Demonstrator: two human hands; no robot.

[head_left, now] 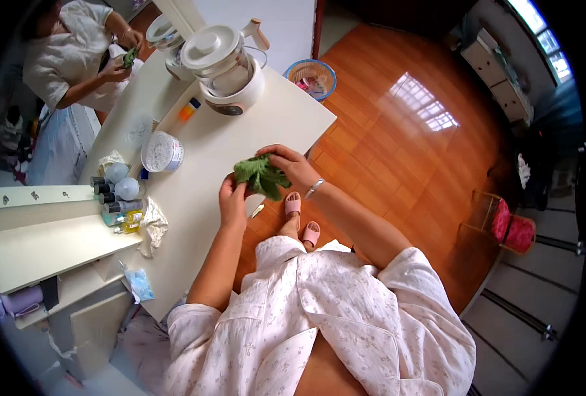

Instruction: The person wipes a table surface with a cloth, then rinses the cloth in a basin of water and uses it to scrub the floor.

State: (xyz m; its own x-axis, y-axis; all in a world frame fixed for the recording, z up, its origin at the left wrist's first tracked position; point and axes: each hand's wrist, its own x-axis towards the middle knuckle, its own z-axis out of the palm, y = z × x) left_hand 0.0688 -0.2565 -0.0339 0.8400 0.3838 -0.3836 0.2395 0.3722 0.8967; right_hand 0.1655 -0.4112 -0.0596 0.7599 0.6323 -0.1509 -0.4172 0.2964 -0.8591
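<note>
A soft, fuzzy green bundle with several leaf-like lobes [261, 177] is held up between my two hands, over the right edge of the white dressing table [204, 208]. Its exact kind I cannot make out. My left hand [233, 198] grips it from the lower left, thumb against its near side. From the upper right my right hand [294, 169] closes on it, fingers curled over the top; a silver bracelet [315, 188] circles that wrist. On the table just below the bundle lies a small whitish item [258, 210]. The mirror at the upper left repeats the bundle in my hands.
A glass pot with a white lid [208, 49] stands on a white base at the table's far end. Near the mirror are an orange-and-blue stick [189, 109], a round white tub [162, 152] and several bottles [127, 189]. A blue-rimmed basket [311, 79] sits on the wooden floor.
</note>
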